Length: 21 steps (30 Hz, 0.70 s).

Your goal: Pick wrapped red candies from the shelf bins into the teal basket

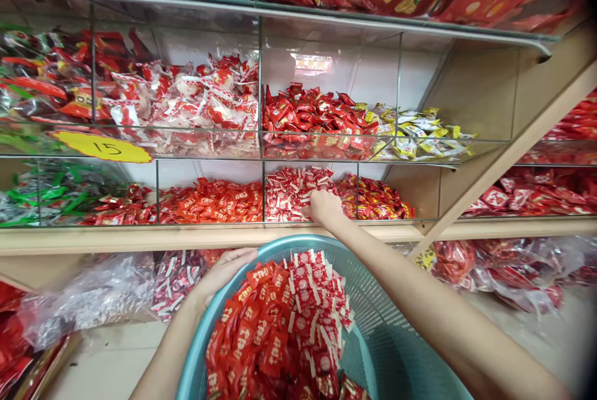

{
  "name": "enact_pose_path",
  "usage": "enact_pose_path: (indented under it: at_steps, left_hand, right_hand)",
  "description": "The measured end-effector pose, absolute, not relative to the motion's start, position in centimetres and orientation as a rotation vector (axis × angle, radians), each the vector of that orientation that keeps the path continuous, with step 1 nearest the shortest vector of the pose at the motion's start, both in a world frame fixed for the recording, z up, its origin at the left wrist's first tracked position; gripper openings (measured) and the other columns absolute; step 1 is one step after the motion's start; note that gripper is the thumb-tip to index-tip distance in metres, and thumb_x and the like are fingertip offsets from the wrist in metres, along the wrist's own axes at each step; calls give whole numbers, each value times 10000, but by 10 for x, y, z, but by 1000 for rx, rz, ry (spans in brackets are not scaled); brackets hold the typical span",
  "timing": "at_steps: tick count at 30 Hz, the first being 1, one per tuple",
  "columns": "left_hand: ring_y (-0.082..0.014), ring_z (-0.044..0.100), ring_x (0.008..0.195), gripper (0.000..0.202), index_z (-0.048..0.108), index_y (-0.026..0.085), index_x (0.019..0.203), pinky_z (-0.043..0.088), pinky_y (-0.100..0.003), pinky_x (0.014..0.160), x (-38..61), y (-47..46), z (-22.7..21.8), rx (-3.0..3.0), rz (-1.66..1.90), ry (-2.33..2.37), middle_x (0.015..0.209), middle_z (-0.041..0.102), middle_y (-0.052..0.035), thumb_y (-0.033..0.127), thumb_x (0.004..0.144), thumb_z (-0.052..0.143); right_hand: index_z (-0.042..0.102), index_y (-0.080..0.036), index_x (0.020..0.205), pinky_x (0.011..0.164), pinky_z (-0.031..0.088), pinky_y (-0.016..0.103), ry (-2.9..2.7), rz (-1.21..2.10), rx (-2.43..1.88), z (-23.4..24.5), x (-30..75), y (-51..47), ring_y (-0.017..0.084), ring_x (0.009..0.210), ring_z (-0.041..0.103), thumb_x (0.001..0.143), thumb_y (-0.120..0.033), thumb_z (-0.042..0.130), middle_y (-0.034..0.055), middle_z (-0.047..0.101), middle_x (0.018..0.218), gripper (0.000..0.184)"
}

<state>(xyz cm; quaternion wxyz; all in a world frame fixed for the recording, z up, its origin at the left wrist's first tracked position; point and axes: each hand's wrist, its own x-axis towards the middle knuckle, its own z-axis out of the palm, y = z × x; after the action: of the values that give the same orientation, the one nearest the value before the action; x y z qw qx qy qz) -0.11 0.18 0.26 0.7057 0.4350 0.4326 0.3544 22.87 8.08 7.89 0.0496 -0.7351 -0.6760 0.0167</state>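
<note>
Right hand (324,206) closes its grip on red-and-white wrapped candies (291,191) in the glass shelf bin. Left hand (224,272) clasps the teal plastic basket (392,338) rim below, already roughly half filled; bin remains well stocked.

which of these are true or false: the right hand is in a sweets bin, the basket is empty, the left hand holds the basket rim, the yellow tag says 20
1. The right hand is in a bin of red-and-white sweets on the lower shelf. True.
2. The basket is empty. False: it holds a heap of red wrapped sweets.
3. The left hand holds the basket rim. True: its fingers curl over the left edge.
4. The yellow tag says 20. False: it reads 15.
5. The yellow-wrapped sweets are on the lower shelf. False: they are on the middle shelf, right of a red pile.
</note>
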Motion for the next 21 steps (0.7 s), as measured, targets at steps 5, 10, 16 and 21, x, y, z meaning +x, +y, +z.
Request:
enact_pose_path:
  at_steps: [5, 10, 16, 21]
  left_hand:
    - [-172, 651, 770, 289, 674, 210, 997, 459, -276, 767, -2, 3, 0, 972, 781, 953, 895, 722, -24, 305, 729, 626]
    - [-177, 647, 808, 284, 675, 212, 994, 453, -276, 785, -2, 2, 0, 977, 785, 959, 906, 720, -21, 300, 728, 627]
    - [-190, 644, 816, 293, 674, 207, 999, 445, -306, 816, -2, 3, 0, 987, 781, 963, 920, 717, -29, 306, 727, 627]
    - [-195, 636, 857, 301, 667, 208, 1013, 427, -316, 848, -3, 4, -2, 1005, 784, 962, 947, 711, -35, 310, 734, 619]
  right_hand:
    - [631, -130, 972, 724, 443, 298, -2038, -22, -2217, 75, 232, 80, 241, 933, 593, 721, -305, 576, 161, 635, 981, 311]
    - [630, -155, 945, 680, 450, 292, -2036, 37, -2217, 78, 232, 78, 245, 902, 602, 699, -293, 577, 125, 643, 963, 287]
    - [631, -146, 942, 692, 444, 296, -2068, 69, -2227, 79, 232, 79, 248, 914, 597, 686, -283, 591, 133, 634, 995, 292]
    - [626, -151, 887, 675, 420, 292, -2024, 110, -2183, 85, 235, 78, 235, 887, 590, 681, -360, 604, 137, 628, 978, 295]
